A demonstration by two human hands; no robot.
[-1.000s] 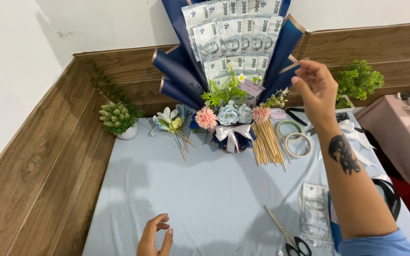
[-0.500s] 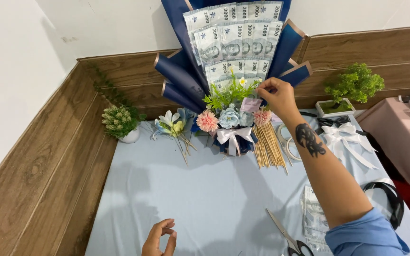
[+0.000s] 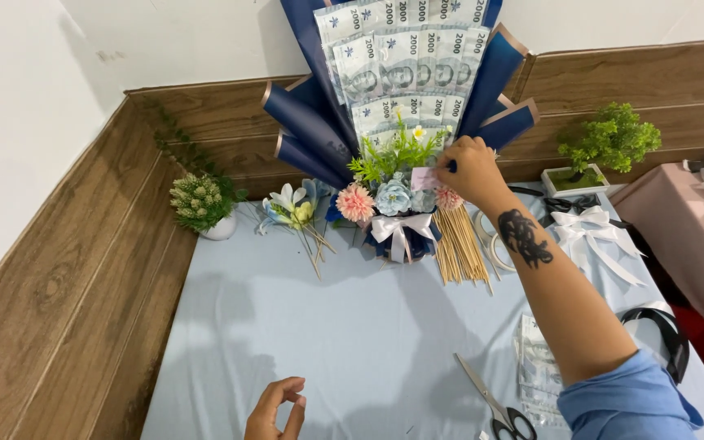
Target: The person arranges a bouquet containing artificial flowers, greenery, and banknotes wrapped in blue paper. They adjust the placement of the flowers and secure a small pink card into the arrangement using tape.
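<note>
A big bouquet (image 3: 405,122) of fanned banknotes in dark blue wrapping is standing at the back of the tabletop (image 3: 352,342), already tied with a white bow (image 3: 398,231) and ringed with flowers, so it is looking nearly finished. The right hand (image 3: 470,169) is pinching a small pink card (image 3: 425,178) against the greenery (not yet let go). The left hand (image 3: 277,410) is hovering, loosely curled and empty, near the front edge.
</note>
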